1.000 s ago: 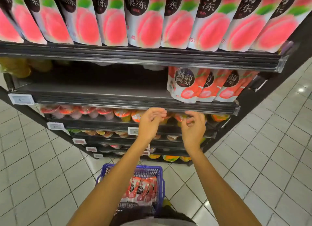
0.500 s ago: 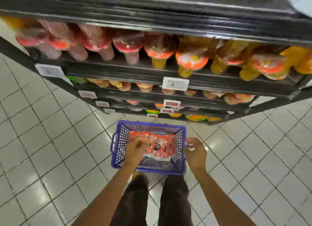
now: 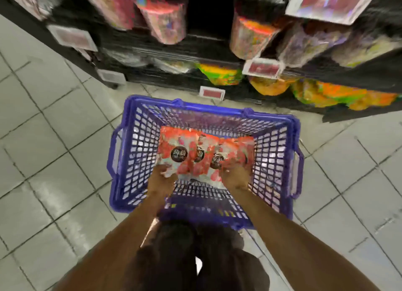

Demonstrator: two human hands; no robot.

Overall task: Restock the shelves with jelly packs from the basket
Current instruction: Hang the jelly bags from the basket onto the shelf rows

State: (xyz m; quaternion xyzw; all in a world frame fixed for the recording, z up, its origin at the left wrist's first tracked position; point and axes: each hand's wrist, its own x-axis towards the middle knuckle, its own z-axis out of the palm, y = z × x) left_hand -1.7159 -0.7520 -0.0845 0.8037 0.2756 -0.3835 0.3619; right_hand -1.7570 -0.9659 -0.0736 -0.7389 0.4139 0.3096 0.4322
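Both hands are down inside the basket (image 3: pixel 121 160). The left hand (image 3: pixel 162 178) curls its fingers onto the near-left corner of the jelly packs (image 3: pixel 204 154); the right hand (image 3: pixel 236 177) presses on their near-right corner. Each grip looks closed on the packs, though blur hides the fingertips, so we cannot tell how firm the hold is. We judge the two-sided hold is meant to gather several overlapping pouches in one lift, since they lie flat and slack on the basket floor. Beyond the grips, the blue basket stands on the grey tiled floor (image 3: pixel 50 127), just before the black shelves (image 3: pixel 359 77). Above and ahead of the hands, those lower shelves carry bright candy bags, blurred, with price tags (image 3: pixel 212 93) clipped along their edges.
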